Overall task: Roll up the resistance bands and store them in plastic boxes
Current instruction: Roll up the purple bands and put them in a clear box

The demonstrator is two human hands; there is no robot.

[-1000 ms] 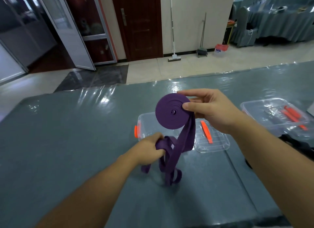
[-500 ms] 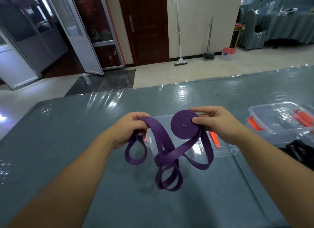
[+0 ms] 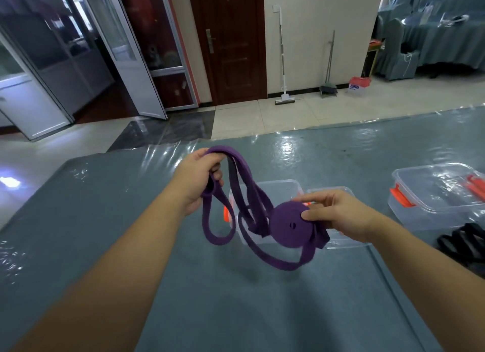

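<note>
A wide bench covered in grey-green cloth under a glossy, wrinkled clear plastic sheet fills the lower part of the view, its far edge running level across the room. On it, in the middle, sits an open clear plastic box, rectangular with rounded corners and an orange latch on its left end; its clear flat lid lies just beside it on the right. Further right stands a second clear plastic box with orange latches, lid on, with orange pieces showing through the wall. Near the right edge lies a heap of black rubber bands, matte and looped.

Above the open box, held clear of the bench, hangs the long purple resistance band, a flat matte strap. One end of it is wound into a tight flat disc with a small slit-like hole at its centre; the disc's broad face is turned toward the camera. From the disc the loose strap runs up and to the left in several strands, and slack loops droop below toward the bench.

The left hand, raised higher, has its fingers curled round the top of the loose strands. The right hand pinches the disc at its right rim, thumb on the near face and fingers behind.
</note>
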